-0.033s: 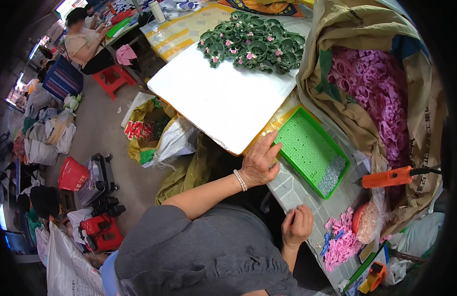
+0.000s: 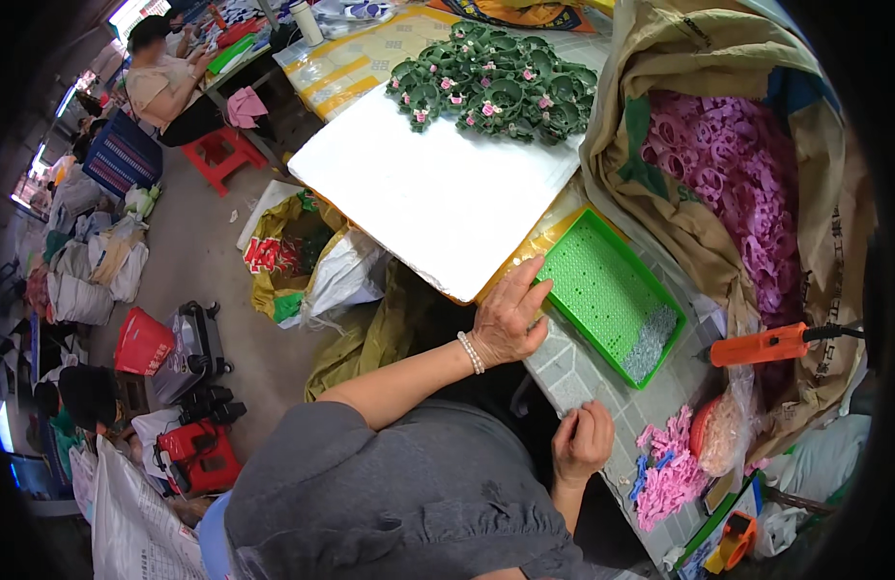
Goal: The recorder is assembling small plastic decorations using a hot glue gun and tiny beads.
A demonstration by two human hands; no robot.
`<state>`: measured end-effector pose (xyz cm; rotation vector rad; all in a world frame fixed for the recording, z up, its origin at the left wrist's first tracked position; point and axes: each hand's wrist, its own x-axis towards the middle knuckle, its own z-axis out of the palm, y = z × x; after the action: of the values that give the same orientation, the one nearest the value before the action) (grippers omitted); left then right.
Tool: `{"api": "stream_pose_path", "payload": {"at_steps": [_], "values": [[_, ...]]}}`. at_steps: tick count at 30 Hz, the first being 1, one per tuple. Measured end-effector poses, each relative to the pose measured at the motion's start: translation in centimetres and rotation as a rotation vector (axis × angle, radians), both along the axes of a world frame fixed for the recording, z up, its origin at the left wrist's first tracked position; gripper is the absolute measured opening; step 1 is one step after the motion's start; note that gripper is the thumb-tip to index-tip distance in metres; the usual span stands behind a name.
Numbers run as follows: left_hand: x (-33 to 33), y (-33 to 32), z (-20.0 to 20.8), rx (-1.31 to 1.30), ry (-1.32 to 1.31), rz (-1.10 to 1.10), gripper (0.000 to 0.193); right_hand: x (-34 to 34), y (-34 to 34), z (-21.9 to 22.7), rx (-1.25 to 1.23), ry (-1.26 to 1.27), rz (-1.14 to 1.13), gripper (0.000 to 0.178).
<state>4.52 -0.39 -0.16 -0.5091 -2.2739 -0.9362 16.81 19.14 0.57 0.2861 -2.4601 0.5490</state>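
My left hand [image 2: 510, 314], with a pearl bracelet on its wrist, lies at the near left side of a green tray [image 2: 602, 280]. Its fingers are stretched out loosely, the tips by the tray's rim, and nothing shows in them. Small silvery-grey beads [image 2: 652, 340] are heaped in the tray's near right end. At the table edge rests my right hand [image 2: 583, 440], fingers curled in toward the thumb; the inside of its grip is hidden. To its right lies a pile of small pink pieces [image 2: 672, 478] with a few blue clips [image 2: 650, 472] among them.
A white board [image 2: 438, 193] bears a cluster of green rosettes with pink flowers [image 2: 496, 87]. On the right stands a big brown sack [image 2: 679, 217] of pink strips [image 2: 728, 184]. An orange-handled tool [image 2: 759, 346] with a cord and a bag of pale pieces [image 2: 726, 425] sit near the tray.
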Motion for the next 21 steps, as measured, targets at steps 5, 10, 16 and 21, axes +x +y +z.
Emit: {"api": "stream_pose_path", "payload": {"at_steps": [5,10,16,21], "values": [[-0.1,0.0,0.2,0.006,0.021,0.005,0.051,0.0,-0.1,0.0,0.008,0.014,-0.013,0.010],[-0.1,-0.2,0.0,0.023,0.046,0.005,0.052,0.1,-0.1,-0.2,0.009,0.024,-0.009,0.010],[1.7,-0.9,3.0,-0.084,0.146,-0.094,0.058,-0.1,-0.1,-0.1,0.016,0.025,0.004,0.010],[2.5,-4.6,8.2,-0.040,0.189,-0.043,0.061,0.1,0.1,-0.3,0.017,0.025,-0.004,0.010]]}}
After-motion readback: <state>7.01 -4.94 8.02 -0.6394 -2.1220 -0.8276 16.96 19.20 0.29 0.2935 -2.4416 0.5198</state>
